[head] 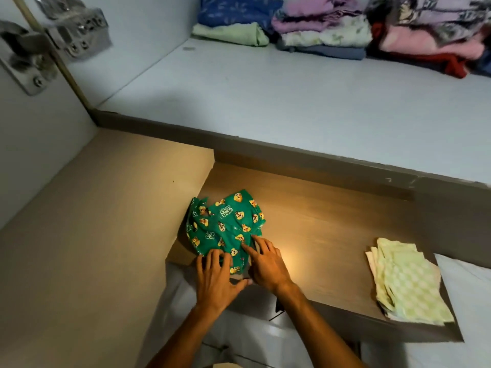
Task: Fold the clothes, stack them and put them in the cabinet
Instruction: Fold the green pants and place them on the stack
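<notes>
At far left, the cabinet door's metal hinge (25,59) stood blurred beside the wall. On the lower wooden shelf (332,229), hard against its left side, lay the green cartoon-print garment (223,227), folded but lumpy. The left hand (215,277) rested flat on its near edge, fingers spread; the right hand (265,264) pressed beside it, fingers extended, gripping nothing. The cloth looked light, soft and limp, likely to slump unless lifted from beneath with both palms at the folded edges. Further right lay a pale green checked piece (409,282), folded, well apart. Above, on the white shelf (265,96), folded clothes (332,27) were stacked at the back
</notes>
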